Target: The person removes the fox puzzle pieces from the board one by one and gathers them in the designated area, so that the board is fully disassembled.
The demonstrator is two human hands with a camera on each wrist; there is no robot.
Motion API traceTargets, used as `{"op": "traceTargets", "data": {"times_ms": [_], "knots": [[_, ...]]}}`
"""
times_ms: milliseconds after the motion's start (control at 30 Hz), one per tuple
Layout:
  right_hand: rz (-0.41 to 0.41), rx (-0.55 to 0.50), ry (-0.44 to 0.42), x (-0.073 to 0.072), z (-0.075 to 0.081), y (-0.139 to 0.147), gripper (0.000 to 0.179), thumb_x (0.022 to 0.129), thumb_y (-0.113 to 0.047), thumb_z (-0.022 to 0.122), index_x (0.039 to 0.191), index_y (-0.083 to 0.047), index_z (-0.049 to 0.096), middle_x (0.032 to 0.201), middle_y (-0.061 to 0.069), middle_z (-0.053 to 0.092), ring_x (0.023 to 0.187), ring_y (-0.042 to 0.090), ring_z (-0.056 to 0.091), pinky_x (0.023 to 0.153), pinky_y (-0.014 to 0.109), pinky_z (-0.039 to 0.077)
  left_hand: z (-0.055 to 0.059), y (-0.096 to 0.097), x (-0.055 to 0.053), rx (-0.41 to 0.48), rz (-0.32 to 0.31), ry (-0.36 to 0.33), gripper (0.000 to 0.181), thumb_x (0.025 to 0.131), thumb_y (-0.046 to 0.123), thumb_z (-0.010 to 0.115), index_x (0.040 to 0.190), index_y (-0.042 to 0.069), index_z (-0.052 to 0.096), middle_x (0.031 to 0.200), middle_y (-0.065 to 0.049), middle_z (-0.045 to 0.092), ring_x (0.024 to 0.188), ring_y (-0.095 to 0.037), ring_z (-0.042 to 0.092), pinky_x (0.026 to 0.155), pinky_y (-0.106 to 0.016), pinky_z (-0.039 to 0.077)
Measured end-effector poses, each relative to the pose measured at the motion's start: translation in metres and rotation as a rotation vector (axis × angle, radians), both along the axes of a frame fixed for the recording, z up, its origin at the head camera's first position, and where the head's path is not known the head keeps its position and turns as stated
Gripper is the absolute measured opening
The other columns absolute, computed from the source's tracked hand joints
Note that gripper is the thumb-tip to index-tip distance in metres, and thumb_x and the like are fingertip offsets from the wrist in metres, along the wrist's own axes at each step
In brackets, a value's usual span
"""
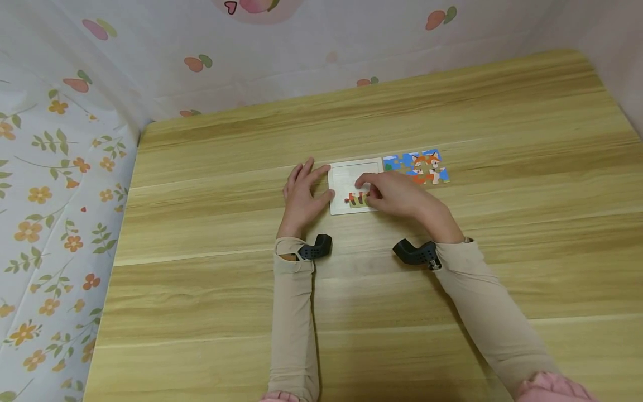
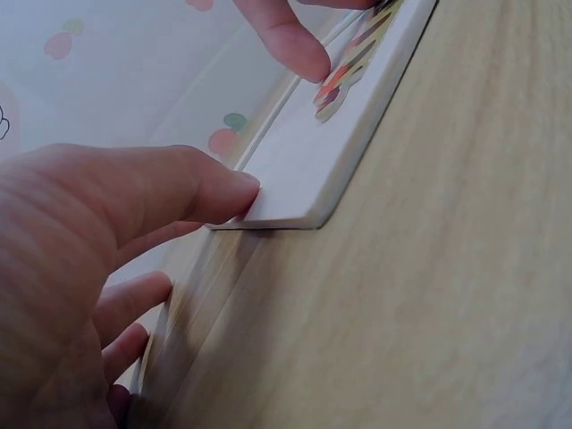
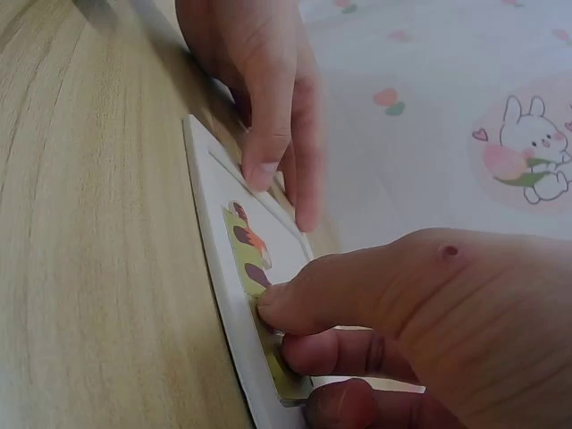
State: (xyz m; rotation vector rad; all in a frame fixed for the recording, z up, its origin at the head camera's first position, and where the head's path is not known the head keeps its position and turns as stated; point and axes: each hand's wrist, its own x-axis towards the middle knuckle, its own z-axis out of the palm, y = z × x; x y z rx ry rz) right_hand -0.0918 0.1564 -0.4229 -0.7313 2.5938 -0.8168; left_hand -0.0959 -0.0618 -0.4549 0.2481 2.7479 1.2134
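A pale puzzle board (image 1: 337, 210) with a raised rim lies flat on the table. Joined puzzle pieces (image 1: 358, 200), green with orange and brown shapes, run along its near side. My left hand (image 1: 302, 196) spreads its fingers at the board's left edge, thumb (image 2: 234, 189) resting on the rim. Over the right part of the board is my right hand (image 1: 402, 194). Its thumb (image 3: 279, 307) and curled fingers hold a green puzzle piece (image 3: 288, 380) at the row's right end, partly hidden beneath them.
Right of the board lie several loose pieces (image 1: 431, 164) with a fox picture and blue sky, partly behind my right hand. The wooden table (image 1: 226, 212) extends around them. A patterned curtain (image 1: 301, 61) hangs behind its far edge.
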Motion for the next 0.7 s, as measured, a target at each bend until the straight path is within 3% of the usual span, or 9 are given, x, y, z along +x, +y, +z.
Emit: {"op": "traceTargets", "data": {"times_ms": [433, 700], "knots": [[-0.001, -0.013, 0.045, 0.0012, -0.0027, -0.0020, 0.018, 0.082, 0.000, 0.053, 0.097, -0.006, 0.061, 0.068, 0.000, 0.052, 0.059, 0.015, 0.046, 0.057, 0.030, 0.036, 0.0004, 0.0004, 0.0001, 0.007, 0.007, 0.002, 0.051, 0.083, 0.021, 0.065, 0.132, 0.020, 0.054, 0.152, -0.002, 0.024, 0.138, -0.019, 0.009, 0.107, -0.043, 0.004], [0.000, -0.021, 0.038, 0.0015, -0.0027, -0.0032, 0.013, 0.084, -0.009, 0.061, 0.096, -0.005, 0.060, 0.069, 0.001, 0.052, 0.063, 0.016, 0.047, 0.062, 0.032, 0.038, 0.0009, 0.0006, 0.0001, 0.013, 0.002, 0.013, 0.051, 0.082, 0.020, 0.065, 0.132, 0.020, 0.055, 0.151, -0.003, 0.025, 0.138, -0.019, 0.010, 0.107, -0.044, 0.005]]}}
